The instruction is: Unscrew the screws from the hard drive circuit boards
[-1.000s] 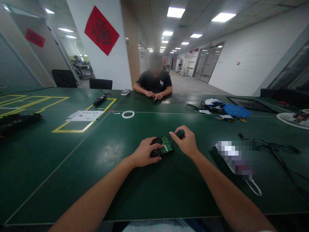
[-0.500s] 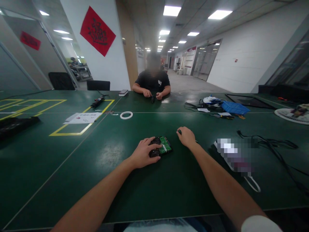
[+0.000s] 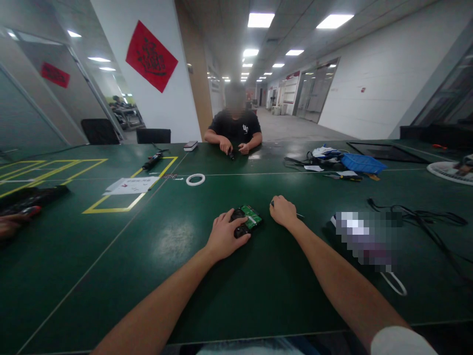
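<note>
A hard drive (image 3: 252,217) lies on the green table with its green circuit board facing up. My left hand (image 3: 228,236) grips its left side, the fingers over the far edge and the thumb at the near edge, covering part of the black casing. To the right of the drive, my right hand (image 3: 283,211) rests closed on the table around a screwdriver (image 3: 300,215). Its dark handle end peeks out beyond the fingers and its thin metal shaft sticks out on the wrist side, away from the drive.
Across the table (image 3: 207,310) sits a person (image 3: 236,129) handling a small black object. Another person's hand (image 3: 9,224) is at the left edge. A white ring (image 3: 195,179) and papers (image 3: 135,185) lie left; a blue tray (image 3: 362,163), cables (image 3: 424,217) and a blurred-out object (image 3: 364,239) lie right.
The hard drive has turned slightly anticlockwise under my left hand. Another person's hand has come in at the left edge. My right hand has barely moved, and the view has shifted slightly.
</note>
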`<state>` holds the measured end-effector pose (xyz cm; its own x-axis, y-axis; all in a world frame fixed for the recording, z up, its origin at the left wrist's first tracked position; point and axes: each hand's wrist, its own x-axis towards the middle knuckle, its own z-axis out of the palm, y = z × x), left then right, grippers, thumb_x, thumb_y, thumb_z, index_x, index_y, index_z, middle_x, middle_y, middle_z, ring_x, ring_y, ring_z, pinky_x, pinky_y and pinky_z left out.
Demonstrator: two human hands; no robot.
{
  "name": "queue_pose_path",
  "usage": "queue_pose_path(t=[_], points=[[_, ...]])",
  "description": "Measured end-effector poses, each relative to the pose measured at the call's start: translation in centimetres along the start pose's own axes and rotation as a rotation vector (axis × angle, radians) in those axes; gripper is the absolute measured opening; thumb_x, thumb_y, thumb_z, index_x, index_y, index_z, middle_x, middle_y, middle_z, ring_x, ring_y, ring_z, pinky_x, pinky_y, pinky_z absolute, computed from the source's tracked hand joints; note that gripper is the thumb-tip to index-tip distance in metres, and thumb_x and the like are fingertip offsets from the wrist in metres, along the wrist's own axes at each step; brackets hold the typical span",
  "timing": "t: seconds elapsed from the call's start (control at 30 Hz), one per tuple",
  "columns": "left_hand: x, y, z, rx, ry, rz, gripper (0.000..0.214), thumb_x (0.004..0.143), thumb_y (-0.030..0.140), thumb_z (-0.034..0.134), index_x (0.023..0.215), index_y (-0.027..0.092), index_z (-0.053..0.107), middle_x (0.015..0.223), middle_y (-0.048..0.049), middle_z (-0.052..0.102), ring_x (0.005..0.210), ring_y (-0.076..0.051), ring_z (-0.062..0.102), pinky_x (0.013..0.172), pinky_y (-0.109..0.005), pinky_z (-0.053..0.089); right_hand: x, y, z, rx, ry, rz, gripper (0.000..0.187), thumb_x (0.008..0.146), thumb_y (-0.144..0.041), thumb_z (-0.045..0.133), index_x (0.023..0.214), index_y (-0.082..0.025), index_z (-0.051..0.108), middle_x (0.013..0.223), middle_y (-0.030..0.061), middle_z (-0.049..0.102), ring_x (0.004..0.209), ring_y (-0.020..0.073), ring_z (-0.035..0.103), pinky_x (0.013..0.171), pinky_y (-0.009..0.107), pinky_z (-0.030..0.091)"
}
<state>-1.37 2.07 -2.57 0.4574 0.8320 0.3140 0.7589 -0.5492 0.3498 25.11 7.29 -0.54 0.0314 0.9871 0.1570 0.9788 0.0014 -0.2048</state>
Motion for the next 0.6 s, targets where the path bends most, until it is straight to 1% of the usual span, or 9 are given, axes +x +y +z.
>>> queue_pose_path(t=[0.07, 0.17, 0.23, 0.33, 0.4, 0.6], points=[[0.0, 0.0, 0.1, -0.006, 0.007, 0.0, 0.057, 0.085, 0.055, 0.073, 0.138, 0.036, 0.062, 0.157, -0.0104, 0.041, 0.139, -0.041, 0.039, 0.108, -0.063, 0.036, -1.3, -0.4, -0.6, 0.013, -0.001, -0.063, 0.024, 0.1, -0.032, 0.049, 0.109, -0.017, 0.065, 0.115, 0.0157, 0.064, 0.095, 0.0257, 0.066, 0.079, 0.036, 0.048], [-0.1, -0.2, 0.1, -0.013, 0.004, 0.009, 0.057, 0.086, 0.056, 0.071, 0.139, 0.037, 0.061, 0.158, -0.0089, 0.04, 0.14, -0.041, 0.038, 0.11, -0.063, 0.035, -3.5, -1.4, -1.5, 0.092, 0.002, -0.276, 0.021, 0.101, -0.035, 0.049, 0.108, -0.021, 0.064, 0.114, 0.0104, 0.064, 0.096, 0.0224, 0.064, 0.081, 0.033, 0.046], [-0.1, -0.3, 0.0, -0.017, -0.003, 0.013, 0.058, 0.086, 0.057, 0.071, 0.139, 0.037, 0.061, 0.158, -0.0086, 0.04, 0.14, -0.041, 0.037, 0.11, -0.063, 0.034, -4.5, -2.2, -1.9, 0.129, -0.017, -0.385, 0.019, 0.101, -0.035, 0.05, 0.107, -0.022, 0.064, 0.111, 0.0089, 0.064, 0.094, 0.0209, 0.063, 0.081, 0.032, 0.045], [-0.1, -0.4, 0.0, -0.017, -0.012, 0.012, 0.058, 0.086, 0.057, 0.071, 0.139, 0.038, 0.061, 0.158, -0.0089, 0.039, 0.141, -0.042, 0.038, 0.11, -0.063, 0.034, -5.0, -3.2, -2.3, 0.112, -0.056, -0.438, 0.017, 0.1, -0.032, 0.052, 0.104, -0.021, 0.065, 0.108, 0.0089, 0.064, 0.092, 0.0204, 0.062, 0.079, 0.031, 0.045], [-0.1, -0.4, 0.0, -0.013, -0.012, 0.005, 0.058, 0.085, 0.057, 0.071, 0.139, 0.038, 0.061, 0.158, -0.0092, 0.039, 0.141, -0.042, 0.037, 0.11, -0.063, 0.034, -4.9, -3.5, -2.5, 0.094, -0.058, -0.464, 0.017, 0.1, -0.03, 0.053, 0.103, -0.021, 0.066, 0.108, 0.0092, 0.064, 0.092, 0.0206, 0.062, 0.078, 0.031, 0.044], [-0.1, -0.5, 0.1, -0.026, -0.019, -0.002, 0.059, 0.085, 0.059, 0.071, 0.14, 0.038, 0.061, 0.159, -0.0093, 0.038, 0.141, -0.043, 0.036, 0.11, -0.064, 0.033, -4.9, -3.4, -2.8, 0.068, -0.054, -0.492, 0.014, 0.095, -0.024, 0.058, 0.099, -0.022, 0.071, 0.106, 0.008, 0.066, 0.091, 0.0202, 0.063, 0.079, 0.03, 0.044]])
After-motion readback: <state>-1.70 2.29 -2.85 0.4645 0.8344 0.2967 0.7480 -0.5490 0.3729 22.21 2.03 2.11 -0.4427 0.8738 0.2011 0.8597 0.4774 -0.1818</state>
